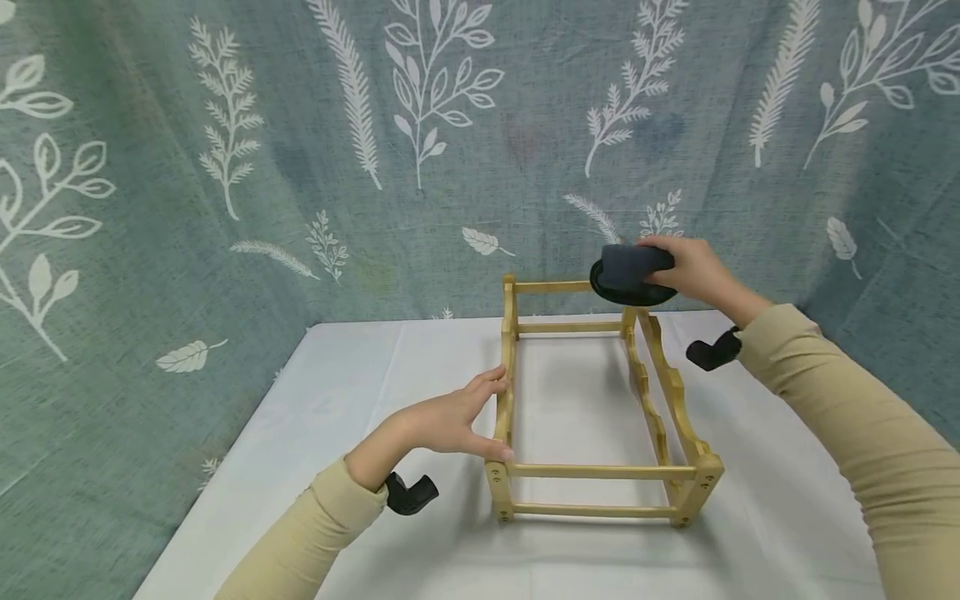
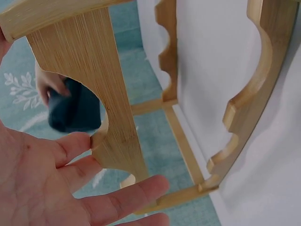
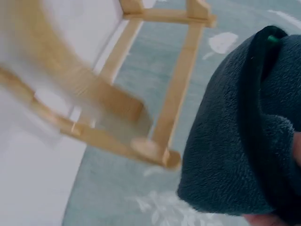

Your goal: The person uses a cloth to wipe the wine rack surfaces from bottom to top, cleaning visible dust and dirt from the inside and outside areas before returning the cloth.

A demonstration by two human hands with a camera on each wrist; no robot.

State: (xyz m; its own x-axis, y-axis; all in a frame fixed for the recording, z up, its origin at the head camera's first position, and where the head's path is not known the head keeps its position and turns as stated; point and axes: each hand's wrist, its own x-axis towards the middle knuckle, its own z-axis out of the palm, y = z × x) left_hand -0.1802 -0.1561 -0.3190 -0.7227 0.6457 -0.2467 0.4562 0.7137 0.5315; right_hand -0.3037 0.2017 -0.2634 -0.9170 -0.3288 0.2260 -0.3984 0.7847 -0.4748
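A wooden rack (image 1: 600, 472) with scalloped side rails stands on the white table. My left hand (image 1: 450, 421) rests against its left side, thumb at the near corner and fingers spread along the rail. In the left wrist view, those fingers (image 2: 127, 195) are extended beside the scalloped side panel (image 2: 94, 52). Above the rack's far right corner, my right hand (image 1: 693, 267) grips a folded dark blue-green cloth (image 1: 630, 271). Up close in the right wrist view, the plush cloth (image 3: 221, 141) shows a dark bound edge, and only bits of my fingers (image 3: 265, 220) show.
The white tabletop (image 1: 360, 367) extends around the rack. Green-grey curtains (image 1: 480, 167) with white leaf prints hang behind and at both sides. Black wrist straps (image 1: 411, 493) show at the beige sleeves (image 1: 847, 417).
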